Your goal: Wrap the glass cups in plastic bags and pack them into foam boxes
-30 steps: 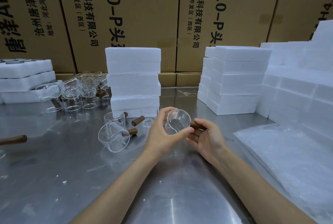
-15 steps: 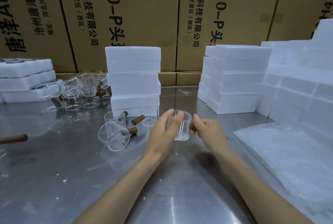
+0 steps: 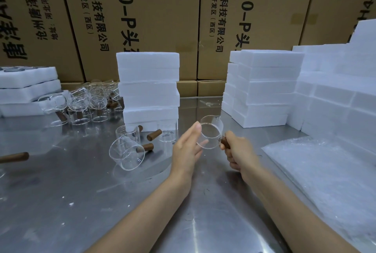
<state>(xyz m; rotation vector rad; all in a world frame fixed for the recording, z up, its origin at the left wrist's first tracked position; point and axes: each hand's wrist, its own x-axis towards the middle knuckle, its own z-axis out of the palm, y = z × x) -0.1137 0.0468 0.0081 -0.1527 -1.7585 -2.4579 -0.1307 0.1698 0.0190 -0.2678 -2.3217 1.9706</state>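
Observation:
A clear glass cup (image 3: 211,133) with a brown wooden handle hangs above the steel table (image 3: 101,202), tilted with its base toward me. My right hand (image 3: 239,151) grips its handle. My left hand (image 3: 188,148) is beside the cup with fingers spread, fingertips touching its glass wall. A pile of clear plastic bags (image 3: 329,173) lies at the right. White foam boxes stand in stacks at centre (image 3: 148,90) and right (image 3: 262,88).
Two more cups (image 3: 127,150) lie left of my hands, and several stand further back left (image 3: 81,102). Foam trays (image 3: 28,90) sit at far left, more foam blocks (image 3: 345,94) at far right. Cardboard cartons (image 3: 142,19) wall the back.
The cup has been turned from mouth-toward-me to upright to base-toward-me. My left hand has opened off the cup; my right hand now carries it by the handle.

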